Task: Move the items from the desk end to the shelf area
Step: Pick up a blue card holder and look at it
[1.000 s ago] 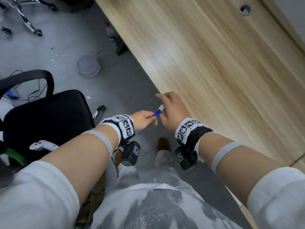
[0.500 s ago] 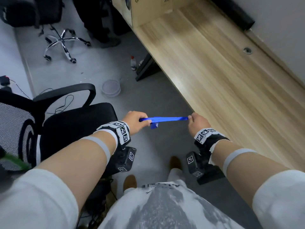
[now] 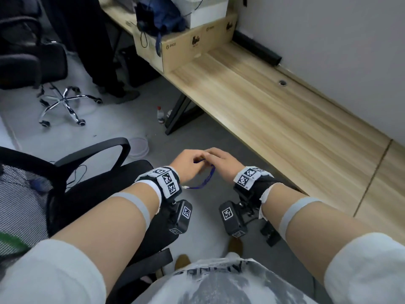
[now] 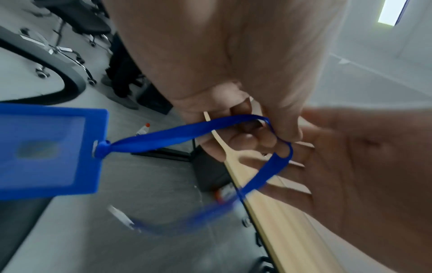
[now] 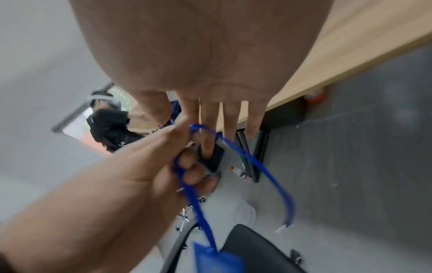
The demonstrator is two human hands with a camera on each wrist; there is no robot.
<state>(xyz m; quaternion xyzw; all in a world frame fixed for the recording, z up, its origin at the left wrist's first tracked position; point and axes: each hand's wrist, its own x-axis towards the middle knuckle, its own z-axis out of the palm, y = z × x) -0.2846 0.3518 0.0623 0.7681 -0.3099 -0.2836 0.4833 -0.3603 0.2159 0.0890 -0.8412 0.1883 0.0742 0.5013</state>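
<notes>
The hands have come together since the lanyard (image 4: 191,133) was stretched taut. Left hand (image 3: 186,164) pinches its loop, badge holder (image 4: 46,149) dangling; right hand (image 3: 223,164), fingers extended, touches it. A box (image 3: 186,49) sits on the desk (image 3: 274,119), contents hidden.

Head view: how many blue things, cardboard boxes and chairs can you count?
Blue things: 2, blue ribbon lanyard and dark blue cloth bag
Brown cardboard boxes: 2
Black office chairs: 2
Total: 6
</notes>
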